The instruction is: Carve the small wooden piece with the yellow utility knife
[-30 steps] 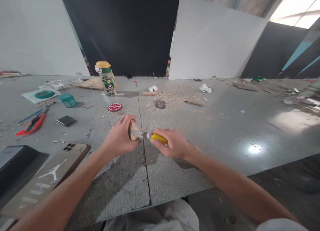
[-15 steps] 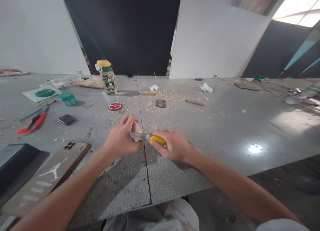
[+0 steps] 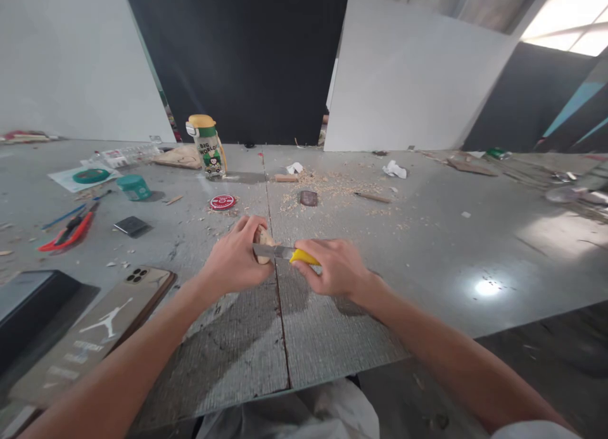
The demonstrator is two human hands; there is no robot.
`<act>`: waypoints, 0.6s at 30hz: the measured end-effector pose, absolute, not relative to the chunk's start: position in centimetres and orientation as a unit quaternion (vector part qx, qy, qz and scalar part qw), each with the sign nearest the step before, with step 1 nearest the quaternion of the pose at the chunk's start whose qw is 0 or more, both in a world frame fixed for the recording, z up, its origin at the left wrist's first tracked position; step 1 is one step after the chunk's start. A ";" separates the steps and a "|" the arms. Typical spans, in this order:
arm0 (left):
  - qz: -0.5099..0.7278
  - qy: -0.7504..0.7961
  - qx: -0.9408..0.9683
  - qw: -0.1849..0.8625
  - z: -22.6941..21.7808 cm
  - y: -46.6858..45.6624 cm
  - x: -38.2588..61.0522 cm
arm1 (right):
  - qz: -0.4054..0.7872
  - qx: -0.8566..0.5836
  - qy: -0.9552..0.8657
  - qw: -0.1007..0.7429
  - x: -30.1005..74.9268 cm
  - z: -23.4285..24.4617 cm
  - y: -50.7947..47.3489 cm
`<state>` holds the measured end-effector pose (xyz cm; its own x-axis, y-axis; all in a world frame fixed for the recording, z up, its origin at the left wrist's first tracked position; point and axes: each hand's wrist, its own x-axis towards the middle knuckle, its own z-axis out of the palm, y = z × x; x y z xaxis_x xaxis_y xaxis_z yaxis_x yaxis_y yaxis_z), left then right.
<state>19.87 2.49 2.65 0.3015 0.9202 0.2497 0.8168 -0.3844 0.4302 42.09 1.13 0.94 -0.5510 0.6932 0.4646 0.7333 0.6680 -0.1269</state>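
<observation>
My left hand (image 3: 236, 255) is closed round a small pale piece of wood (image 3: 264, 236), its fingers over the far side and thumb near me. My right hand (image 3: 335, 266) grips the yellow handle of a utility knife (image 3: 304, 257). The knife's metal blade points left and lies across the near face of the wood, close to my left thumb. Both hands are just above the grey table (image 3: 247, 350), either side of its seam. My left palm hides part of the wood.
Wood shavings (image 3: 327, 184) surround a dark block (image 3: 308, 198) and a thin wooden-handled tool (image 3: 373, 197). Leftward are a phone (image 3: 104, 325), red-handled pliers (image 3: 71, 231), a teal jar (image 3: 133, 187) and a red round tin (image 3: 223, 202). A yellow-lidded bottle (image 3: 209, 149) stands behind.
The knife and my right hand have shifted slightly right, and the blade looks more level. The wood appears turned a little in my left hand. The whole view has moved slightly.
</observation>
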 end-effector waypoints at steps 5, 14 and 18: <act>0.273 0.506 0.808 0.133 2.7 3.4 17.6 | -0.049 -0.533 -0.774 0.339 46.0 1.3 4.2; 0.332 0.462 0.809 0.148 2.1 3.9 17.0 | 0.081 -0.460 -0.842 0.270 42.6 1.9 1.8; 0.350 0.434 0.809 0.186 1.8 3.6 17.6 | 0.070 -0.411 -0.885 0.207 40.3 3.2 0.7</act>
<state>17.56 3.61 1.82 0.3774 0.8327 0.4052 0.5719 -0.5538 0.6052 40.29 0.73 3.24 -0.5769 0.7560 0.3093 0.6984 0.6529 -0.2931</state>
